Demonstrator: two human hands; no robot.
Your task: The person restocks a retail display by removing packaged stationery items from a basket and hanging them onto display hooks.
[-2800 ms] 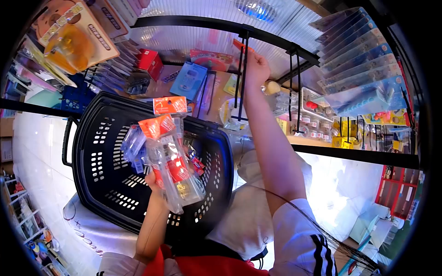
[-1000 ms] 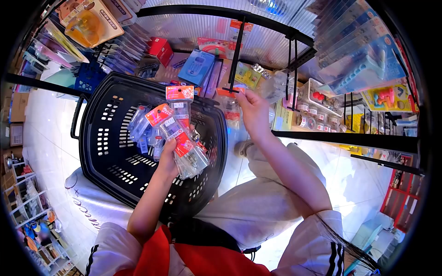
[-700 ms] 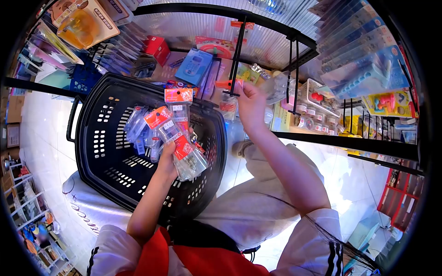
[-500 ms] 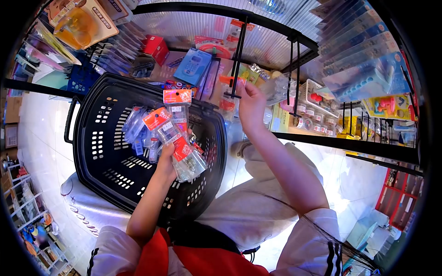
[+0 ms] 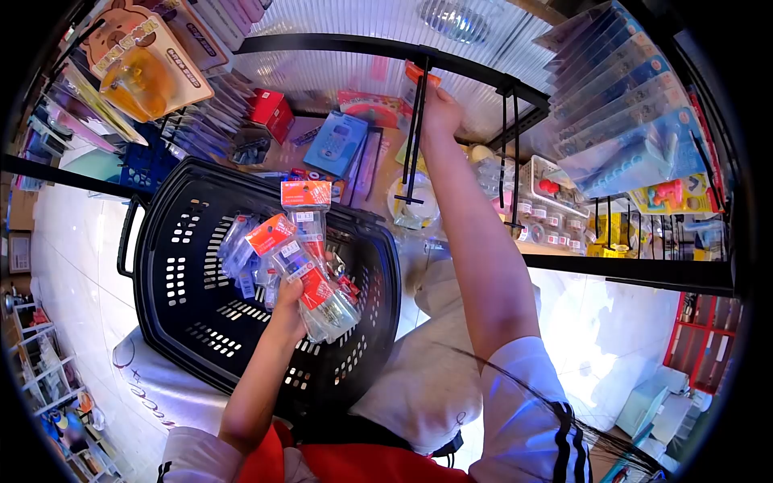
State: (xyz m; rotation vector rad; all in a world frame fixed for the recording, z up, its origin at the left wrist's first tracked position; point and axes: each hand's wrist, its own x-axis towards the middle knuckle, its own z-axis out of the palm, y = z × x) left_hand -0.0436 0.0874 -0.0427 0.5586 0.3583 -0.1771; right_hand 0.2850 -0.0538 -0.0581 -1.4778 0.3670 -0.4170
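Note:
My left hand (image 5: 288, 312) is closed around clear plastic packets with orange-red header cards (image 5: 310, 278), held above the black basket (image 5: 173, 322). More clear packets (image 5: 239, 249) lie inside the basket. My right hand (image 5: 441, 113) is up at the back of a black display hook (image 5: 416, 133), its fingers closed on the orange top of a packet (image 5: 422, 75) at the hook's rear. The fingertips are partly hidden by the hook and the card.
Blister packs (image 5: 636, 153) hang at the right, and an orange toy pack (image 5: 145, 76) at the upper left. A blue box (image 5: 334, 145) and a red box (image 5: 271, 113) stand on the shelf. A black rail (image 5: 628, 270) crosses at the right.
My right hand has moved from the hook's front end to its back, with the orange-topped packet. My left hand still holds its packets, slightly lower in view.

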